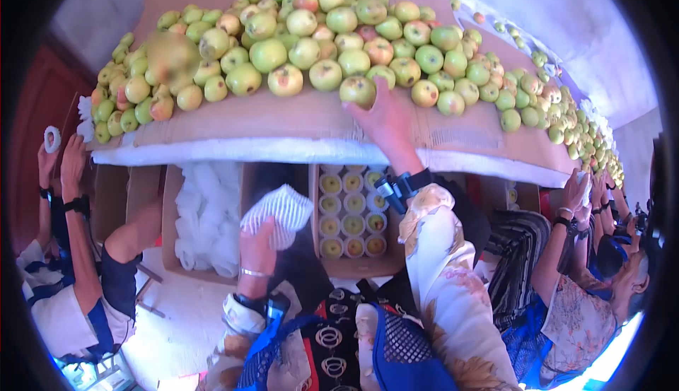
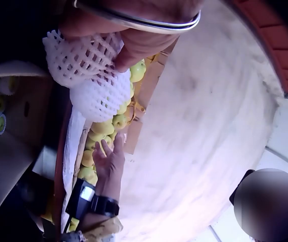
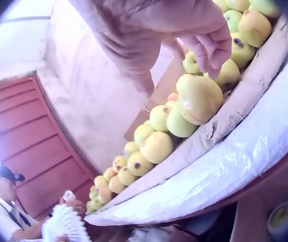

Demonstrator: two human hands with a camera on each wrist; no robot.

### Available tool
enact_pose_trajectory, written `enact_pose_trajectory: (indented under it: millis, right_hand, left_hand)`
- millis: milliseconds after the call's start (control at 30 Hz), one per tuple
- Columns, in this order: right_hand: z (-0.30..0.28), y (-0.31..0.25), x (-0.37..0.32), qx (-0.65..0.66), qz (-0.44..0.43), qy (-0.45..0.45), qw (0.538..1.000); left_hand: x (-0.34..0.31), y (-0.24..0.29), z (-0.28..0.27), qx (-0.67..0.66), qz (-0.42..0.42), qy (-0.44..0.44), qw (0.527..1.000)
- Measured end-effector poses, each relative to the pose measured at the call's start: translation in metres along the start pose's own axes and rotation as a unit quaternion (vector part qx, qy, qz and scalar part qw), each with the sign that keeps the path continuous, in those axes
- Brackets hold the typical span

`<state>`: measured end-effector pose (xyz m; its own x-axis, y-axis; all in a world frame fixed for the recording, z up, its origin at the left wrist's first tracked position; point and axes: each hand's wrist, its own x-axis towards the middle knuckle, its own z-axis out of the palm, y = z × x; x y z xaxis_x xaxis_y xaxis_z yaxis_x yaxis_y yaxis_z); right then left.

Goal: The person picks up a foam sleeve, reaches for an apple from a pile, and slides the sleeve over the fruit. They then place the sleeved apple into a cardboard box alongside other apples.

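White foam net sleeves (image 1: 278,214) (image 2: 86,70) are pinched in my left hand (image 1: 259,248) (image 2: 144,35), held low before the table edge. My right hand (image 1: 387,121) (image 3: 159,35) reaches over the front of the apple pile, thumb and fingers spread apart. A green apple (image 1: 358,90) (image 3: 199,99) lies right by its fingertips; the right wrist view shows a gap between thumb and fingers with nothing gripped. More green and reddish apples (image 1: 268,55) are heaped behind on the cardboard-covered table (image 1: 297,119).
Below the table edge stand a box of foam sleeves (image 1: 205,214) and a box (image 1: 318,267) with rows of sleeved apples. People work at both sides, one at the left holding a white foam ring (image 1: 51,139). A red door (image 3: 38,146) shows in the right wrist view.
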<state>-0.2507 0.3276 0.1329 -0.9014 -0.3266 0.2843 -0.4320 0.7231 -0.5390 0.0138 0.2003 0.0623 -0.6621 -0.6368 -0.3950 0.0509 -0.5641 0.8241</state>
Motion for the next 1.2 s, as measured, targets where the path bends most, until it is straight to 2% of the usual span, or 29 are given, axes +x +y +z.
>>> enact_pose_trajectory:
  millis: [67, 167, 267, 300, 333, 400, 433, 500, 600, 633, 700, 833, 967, 1033, 1133, 1200]
  right_hand:
    - [0.008, -0.003, 0.005, -0.058, 0.019, -0.003, 0.998]
    - [0.02, 0.001, 0.008, 0.003, 0.033, 0.016, 0.999]
    - [0.024, 0.017, 0.002, 0.092, -0.043, 0.038, 0.994]
    - [0.021, 0.015, -0.004, 0.252, -0.013, 0.025, 0.967]
    - [0.014, 0.012, -0.015, 0.405, 0.015, 0.015, 0.914]
    - [-0.008, 0.015, -0.039, 0.641, 0.072, -0.037, 0.763]
    - [-0.022, 0.02, -0.053, 0.725, 0.098, -0.073, 0.677]
    - [-0.05, 0.031, -0.075, 0.861, 0.126, -0.136, 0.474]
    - [-0.077, 0.042, -0.1, 0.904, 0.063, -0.148, 0.396]
    - [-0.085, 0.047, -0.106, 0.91, 0.079, -0.135, 0.384]
    - [-0.102, 0.051, -0.119, 0.939, 0.065, -0.127, 0.313]
    - [-0.125, 0.068, -0.142, 0.932, 0.048, -0.099, 0.344]
    - [-0.139, 0.075, -0.167, 0.908, -0.024, -0.046, 0.416]
    - [-0.152, 0.072, -0.179, 0.828, 0.027, -0.015, 0.56]
    - [-0.146, 0.072, -0.188, 0.657, -0.001, 0.06, 0.751]
    - [-0.144, 0.074, -0.19, 0.663, 0.038, 0.056, 0.745]
  left_hand:
    - [-0.001, -0.003, -0.006, -0.026, -0.009, -0.038, 0.999]
    - [-0.003, 0.003, -0.006, -0.079, -0.031, -0.082, 0.993]
    - [-0.004, 0.007, -0.006, -0.169, -0.098, -0.081, 0.977]
    - [-0.002, 0.01, -0.004, -0.204, -0.124, -0.08, 0.968]
    - [-0.004, 0.012, 0.001, -0.19, -0.104, -0.089, 0.972]
    - [-0.005, 0.011, 0.004, -0.145, -0.084, -0.092, 0.982]
    - [-0.005, 0.01, 0.006, -0.122, -0.079, -0.098, 0.985]
    - [-0.008, 0.009, 0.014, -0.108, -0.076, -0.135, 0.982]
    - [-0.018, 0.01, 0.035, -0.085, -0.085, -0.181, 0.976]
    - [-0.023, 0.011, 0.044, -0.076, -0.084, -0.197, 0.974]
    - [-0.029, 0.007, 0.053, -0.064, -0.089, -0.205, 0.973]
    - [-0.049, 0.011, 0.071, -0.018, -0.097, -0.254, 0.962]
    - [-0.063, 0.012, 0.078, 0.009, -0.079, -0.315, 0.946]
    - [-0.067, 0.012, 0.08, -0.003, -0.076, -0.31, 0.948]
    - [-0.073, 0.012, 0.089, 0.014, -0.067, -0.32, 0.945]
    - [-0.077, 0.01, 0.097, 0.04, -0.05, -0.314, 0.947]
